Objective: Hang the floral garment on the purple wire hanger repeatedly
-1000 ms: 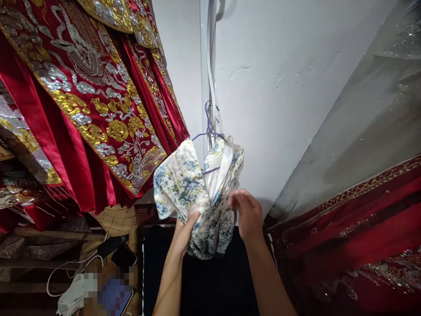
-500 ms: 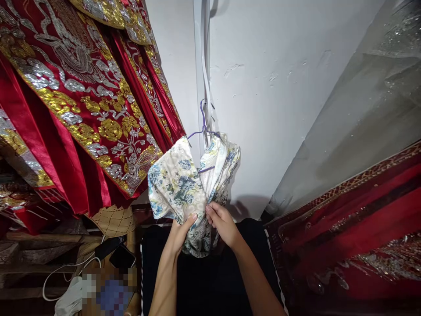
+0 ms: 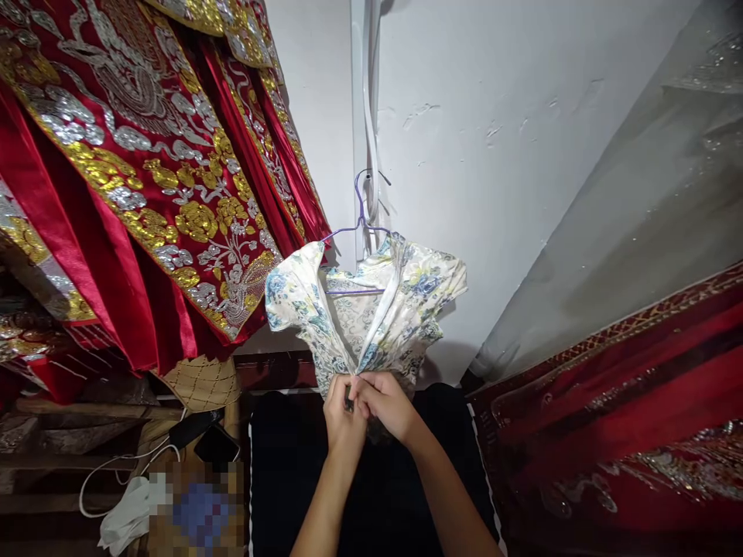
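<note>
A white garment with blue, green and yellow flowers (image 3: 421, 290) hangs on a purple hanger (image 3: 361, 222), its neckline spread into a deep V. My left hand (image 3: 344, 406) is closed on the front edge at the bottom of that V. My right hand (image 3: 386, 402) pinches the other front edge, its fingertips touching those of my left hand. What exactly lies between the fingertips is too small to make out. Below the hands, the lower part of the garment is mostly hidden.
Red costumes with gold and silver embroidery (image 3: 197, 220) hang at left. Further red cloth (image 3: 638, 387) is at right, below a sheer cover (image 3: 609, 224). At lower left are a black phone (image 3: 217, 446), a white cable (image 3: 87, 495) and a woven fan-like piece (image 3: 200, 383). Behind stands a white wall (image 3: 493, 100).
My left hand has moved right from the garment's side to meet my right hand. The left front panel has swung back, so the neckline now opens in a V.
</note>
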`<state>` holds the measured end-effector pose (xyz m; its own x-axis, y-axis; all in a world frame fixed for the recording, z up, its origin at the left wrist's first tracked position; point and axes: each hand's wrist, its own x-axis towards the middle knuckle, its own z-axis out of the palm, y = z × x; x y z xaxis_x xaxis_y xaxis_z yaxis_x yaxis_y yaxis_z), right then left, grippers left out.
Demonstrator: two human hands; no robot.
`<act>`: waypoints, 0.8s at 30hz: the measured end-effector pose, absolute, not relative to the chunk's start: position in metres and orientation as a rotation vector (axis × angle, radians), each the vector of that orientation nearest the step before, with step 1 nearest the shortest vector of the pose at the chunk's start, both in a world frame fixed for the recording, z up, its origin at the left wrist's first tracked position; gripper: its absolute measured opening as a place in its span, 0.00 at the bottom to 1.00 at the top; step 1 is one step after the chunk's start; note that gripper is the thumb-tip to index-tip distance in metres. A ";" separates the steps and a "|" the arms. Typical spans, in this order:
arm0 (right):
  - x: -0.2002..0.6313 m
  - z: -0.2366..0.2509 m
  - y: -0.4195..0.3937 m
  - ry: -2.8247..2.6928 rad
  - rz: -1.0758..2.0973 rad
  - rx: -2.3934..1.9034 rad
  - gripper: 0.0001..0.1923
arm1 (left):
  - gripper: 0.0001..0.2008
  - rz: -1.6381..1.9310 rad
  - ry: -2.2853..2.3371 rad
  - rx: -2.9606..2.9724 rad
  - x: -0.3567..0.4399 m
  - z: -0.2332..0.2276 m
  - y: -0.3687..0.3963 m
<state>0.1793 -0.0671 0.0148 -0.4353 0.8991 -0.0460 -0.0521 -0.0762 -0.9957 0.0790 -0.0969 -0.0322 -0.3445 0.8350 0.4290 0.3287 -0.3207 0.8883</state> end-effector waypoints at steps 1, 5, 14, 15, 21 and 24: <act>0.182 0.019 -0.067 -1.427 1.606 -0.970 0.19 | 0.10 1.685 1.493 1.521 0.079 -0.033 -0.096; 0.195 0.055 -0.049 -1.271 1.483 -1.038 0.19 | 0.08 1.607 1.409 1.697 0.076 -0.040 -0.089; 0.197 0.177 0.018 -1.103 1.323 -0.742 0.15 | 0.08 1.406 1.391 1.830 0.065 -0.044 -0.078; 0.196 0.184 0.018 -1.096 1.293 -0.722 0.14 | 0.09 1.390 1.412 1.832 0.063 -0.046 -0.079; 0.188 0.182 0.005 -1.250 1.197 -0.722 0.15 | 0.05 1.457 1.481 1.769 0.053 -0.034 -0.080; 0.181 0.170 -0.002 -1.294 1.195 -0.746 0.14 | 0.14 1.655 1.353 1.781 0.048 0.017 -0.064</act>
<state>0.1805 -0.0022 0.1704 -0.1322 0.9409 0.3119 -0.2367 0.2755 -0.9317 0.0481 -0.0637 0.0172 -0.1427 0.8121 0.5658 0.3931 -0.4781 0.7854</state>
